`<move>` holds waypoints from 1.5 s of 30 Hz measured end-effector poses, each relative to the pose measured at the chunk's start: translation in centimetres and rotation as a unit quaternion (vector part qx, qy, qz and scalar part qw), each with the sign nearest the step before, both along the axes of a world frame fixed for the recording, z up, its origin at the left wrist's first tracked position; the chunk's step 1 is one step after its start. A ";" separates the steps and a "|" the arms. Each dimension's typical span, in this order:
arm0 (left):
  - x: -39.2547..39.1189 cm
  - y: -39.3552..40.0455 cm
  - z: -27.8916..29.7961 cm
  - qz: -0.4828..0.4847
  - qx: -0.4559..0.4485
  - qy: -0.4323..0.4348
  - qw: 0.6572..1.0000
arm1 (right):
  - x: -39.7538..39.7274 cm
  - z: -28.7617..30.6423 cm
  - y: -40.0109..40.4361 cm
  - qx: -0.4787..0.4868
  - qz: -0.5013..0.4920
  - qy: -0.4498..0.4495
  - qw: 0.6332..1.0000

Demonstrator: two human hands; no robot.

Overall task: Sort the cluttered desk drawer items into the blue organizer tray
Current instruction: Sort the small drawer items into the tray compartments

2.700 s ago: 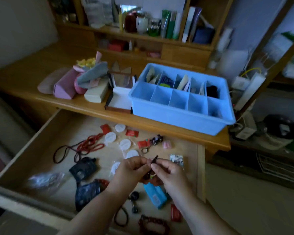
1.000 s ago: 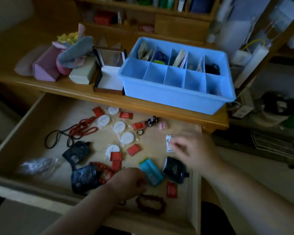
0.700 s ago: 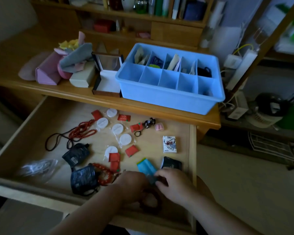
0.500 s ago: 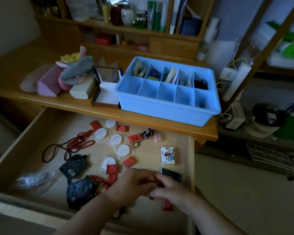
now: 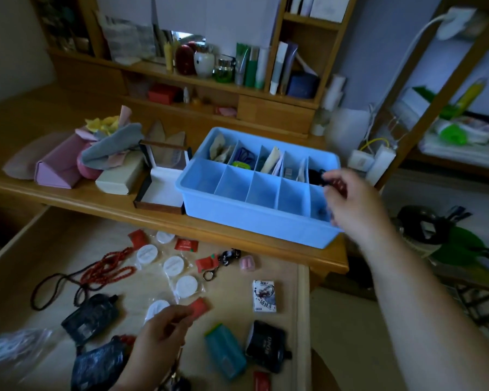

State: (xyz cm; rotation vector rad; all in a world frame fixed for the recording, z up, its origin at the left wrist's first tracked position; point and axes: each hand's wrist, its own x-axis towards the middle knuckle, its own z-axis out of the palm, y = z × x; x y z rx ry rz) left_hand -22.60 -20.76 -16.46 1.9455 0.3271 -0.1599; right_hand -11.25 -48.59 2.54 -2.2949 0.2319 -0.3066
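1. Your right hand (image 5: pixel 350 198) hung over the right end of the blue organizer tray (image 5: pixel 254 221), its fingers (image 5: pixel 340 176) curled round a small dark, reddish thing (image 5: pixel 333 183) above the far right compartment. The blur hid what it was; I judged it light and loose, so a fingertip pinch would serve.
2. Your left hand (image 5: pixel 161 331) sat low in the open drawer (image 5: pixel 302 306), fingers bent toward a red packet (image 5: pixel 199 306) and a white round disc (image 5: pixel 156 309). Whether they had hold of either, I could not tell.
3. The packets looked flat and feather-light, probably slick in their wrappers; taking one by an edge would suit better than pressing it flat.
4. Still in the drawer lay the red bead string (image 5: pixel 108 269), limp and apt to tangle, so gather it in a bunch; also the keyring charm (image 5: pixel 223 261), a teal case (image 5: pixel 226 351) and dark pouches (image 5: pixel 89 317).
5. The tray stood on the worktop (image 5: pixel 96 198), its near compartments mostly bare, beside an open white box (image 5: pixel 164 184).
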 end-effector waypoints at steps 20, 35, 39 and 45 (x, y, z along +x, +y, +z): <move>-2.1 3.9 1.1 -0.235 0.311 0.057 0.919 | 0.1 -2.9 2.0 -0.313 0.077 -0.183 0.929; -1.8 1.3 -1.0 -0.407 0.305 0.072 0.858 | -15.2 -20.3 13.1 -0.150 0.339 0.250 0.894; -1.7 1.1 -1.0 -0.383 0.161 0.081 0.906 | -15.2 -21.0 12.9 -0.187 0.331 0.256 0.889; -0.6 3.8 -1.0 -0.223 0.203 -0.035 0.953 | -13.5 -20.2 12.5 -0.240 0.310 0.214 0.895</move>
